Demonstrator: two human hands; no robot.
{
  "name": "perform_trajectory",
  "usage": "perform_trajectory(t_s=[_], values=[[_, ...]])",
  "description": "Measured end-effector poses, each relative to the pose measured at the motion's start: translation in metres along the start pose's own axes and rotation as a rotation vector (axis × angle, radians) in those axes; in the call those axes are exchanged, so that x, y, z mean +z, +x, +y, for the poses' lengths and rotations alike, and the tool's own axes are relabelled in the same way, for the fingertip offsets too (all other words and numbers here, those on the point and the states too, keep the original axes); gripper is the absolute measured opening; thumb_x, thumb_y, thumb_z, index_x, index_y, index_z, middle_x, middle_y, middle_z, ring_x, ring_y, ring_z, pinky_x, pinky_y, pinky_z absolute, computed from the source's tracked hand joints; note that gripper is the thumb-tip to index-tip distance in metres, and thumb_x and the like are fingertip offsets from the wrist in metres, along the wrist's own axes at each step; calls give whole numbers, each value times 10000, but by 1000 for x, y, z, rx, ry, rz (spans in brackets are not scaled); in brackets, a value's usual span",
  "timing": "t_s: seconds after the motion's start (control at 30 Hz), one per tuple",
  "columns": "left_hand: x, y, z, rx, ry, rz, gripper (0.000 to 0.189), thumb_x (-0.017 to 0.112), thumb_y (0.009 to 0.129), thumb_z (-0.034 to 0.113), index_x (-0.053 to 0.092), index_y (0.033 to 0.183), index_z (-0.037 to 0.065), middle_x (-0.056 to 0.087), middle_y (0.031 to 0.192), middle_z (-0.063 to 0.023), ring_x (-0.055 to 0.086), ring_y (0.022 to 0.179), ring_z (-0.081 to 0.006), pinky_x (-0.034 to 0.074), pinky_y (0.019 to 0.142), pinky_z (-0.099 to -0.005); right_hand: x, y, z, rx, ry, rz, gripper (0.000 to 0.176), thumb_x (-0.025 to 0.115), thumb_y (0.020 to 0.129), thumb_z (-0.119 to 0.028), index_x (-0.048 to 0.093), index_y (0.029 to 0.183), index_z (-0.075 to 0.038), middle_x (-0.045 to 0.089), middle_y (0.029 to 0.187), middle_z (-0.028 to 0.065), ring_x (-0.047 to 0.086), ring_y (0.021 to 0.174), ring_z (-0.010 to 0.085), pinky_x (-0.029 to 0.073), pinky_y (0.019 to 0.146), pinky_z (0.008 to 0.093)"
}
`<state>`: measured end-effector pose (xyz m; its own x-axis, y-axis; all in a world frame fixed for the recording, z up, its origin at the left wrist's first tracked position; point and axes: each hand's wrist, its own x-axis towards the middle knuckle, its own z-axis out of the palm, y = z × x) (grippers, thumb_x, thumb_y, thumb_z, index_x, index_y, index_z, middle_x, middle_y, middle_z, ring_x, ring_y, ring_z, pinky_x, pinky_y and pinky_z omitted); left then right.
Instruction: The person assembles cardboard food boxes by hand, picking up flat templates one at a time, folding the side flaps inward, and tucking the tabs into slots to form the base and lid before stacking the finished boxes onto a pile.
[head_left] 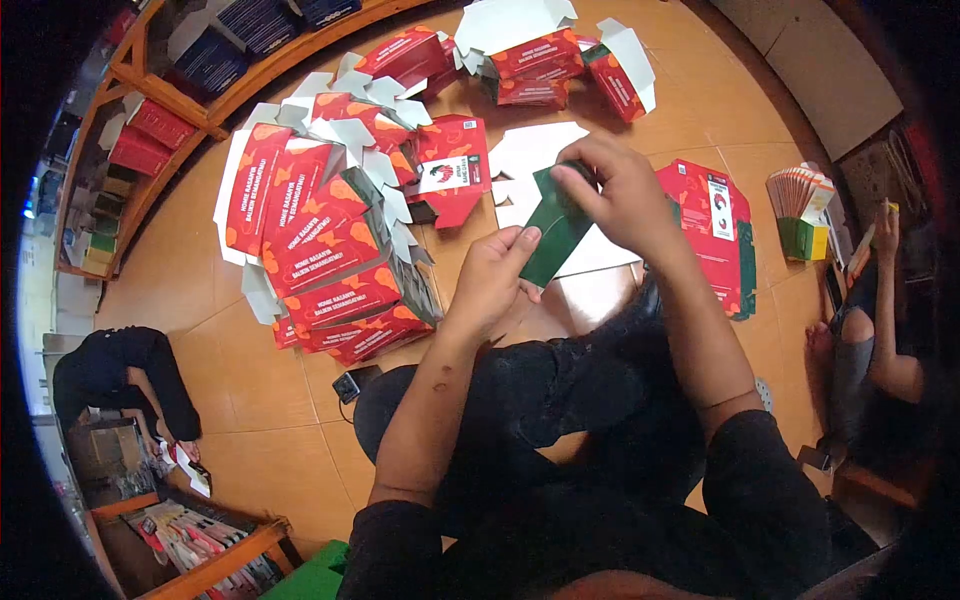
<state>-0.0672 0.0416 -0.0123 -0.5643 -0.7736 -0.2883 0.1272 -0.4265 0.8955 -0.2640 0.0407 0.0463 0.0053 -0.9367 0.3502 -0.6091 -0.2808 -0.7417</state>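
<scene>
Both my hands hold a dark green folded card piece [558,232] above my lap. My left hand [497,268] pinches its lower left edge, thumb on top. My right hand [612,190] grips its upper end, with the thumb pressed on the face. Beneath the hands, a white flat carton sheet [515,160] lies on the floor. To its right is a flat red carton [708,240] with a dark green edge. Another red carton [452,168] lies to the left of the sheet.
Many folded red cartons [320,235] are heaped at the left, and more [540,70] lie ahead. A wooden shelf [215,110] stands at upper left. One person [125,375] bends down at far left; another [880,330] sits at right beside a green-yellow box [803,235].
</scene>
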Motion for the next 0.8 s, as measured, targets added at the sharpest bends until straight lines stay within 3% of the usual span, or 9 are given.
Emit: perform_trajectory(t_s=[0.1, 0.27, 0.37, 0.47, 0.5, 0.53, 0.6, 0.73, 0.8], values=[[3, -3, 0, 67, 83, 63, 312, 528, 1017, 277, 644, 978, -10, 618, 764, -27, 567, 575, -78, 458, 446, -218, 3, -2, -1, -204, -89, -37, 151, 675, 853, -199, 676, 902, -57, 640, 910, 100, 606, 858, 306, 487, 762, 392], [-2, -2, -4, 158, 197, 78, 295, 536, 1015, 264, 648, 977, -6, 597, 741, -27, 549, 545, -71, 440, 441, -214, 4, -6, 1, -307, -109, -235, 169, 678, 854, -217, 682, 904, -56, 649, 923, 87, 572, 917, 315, 453, 847, 411], [-7, -5, 6, 122, 264, 62, 296, 541, 1013, 259, 645, 1009, -19, 595, 732, -25, 562, 550, -79, 441, 460, -224, 5, -11, 3, -277, -193, -132, 200, 674, 860, -242, 684, 880, -44, 639, 927, 104, 562, 916, 320, 450, 841, 414], [-8, -17, 23, 196, 486, 187, 286, 554, 1008, 246, 639, 1039, -26, 596, 751, -31, 555, 600, -69, 443, 533, -227, -2, -6, 21, -148, -287, -336, 222, 664, 872, -259, 683, 882, -38, 621, 933, 123, 550, 917, 317, 444, 840, 416], [-14, -14, 22, 544, 709, 359, 264, 563, 1002, 216, 635, 1072, -29, 605, 807, -25, 525, 669, -50, 422, 603, -221, 0, -6, 30, -166, -214, -241, 223, 657, 878, -257, 673, 867, -35, 613, 915, 127, 546, 911, 313, 440, 844, 415], [-15, -17, 29, 547, 716, 359, 264, 563, 1002, 216, 635, 1072, -29, 605, 807, -25, 525, 669, -50, 422, 603, -221, 2, -5, 38, -184, -142, -145, 227, 650, 884, -255, 663, 852, -31, 606, 897, 131, 541, 905, 310, 436, 848, 413], [-17, -28, 47, 899, 652, 641, 261, 528, 1013, 195, 629, 1122, -20, 628, 886, -18, 543, 675, -58, 413, 507, -207, 3, -1, 46, -217, -102, -53, 252, 624, 906, -253, 628, 834, -11, 589, 842, 127, 549, 852, 277, 441, 799, 384], [-16, -38, 43, 863, 441, 630, 244, 517, 1011, 152, 615, 1169, -7, 527, 708, 39, 429, 521, -28, 328, 444, -202, 0, -1, 37, 127, 129, 8, 318, 578, 960, -274, 571, 824, 13, 551, 731, 111, 513, 662, 195, 434, 640, 340], [3, -34, 37, 624, 355, 557, 280, 500, 1017, 143, 574, 1249, 7, 393, 601, 86, 330, 449, -9, 277, 398, -196, 3, -1, 36, 219, 213, 142, 339, 558, 983, -285, 552, 804, 2, 530, 682, 72, 476, 640, 151, 420, 615, 328]])
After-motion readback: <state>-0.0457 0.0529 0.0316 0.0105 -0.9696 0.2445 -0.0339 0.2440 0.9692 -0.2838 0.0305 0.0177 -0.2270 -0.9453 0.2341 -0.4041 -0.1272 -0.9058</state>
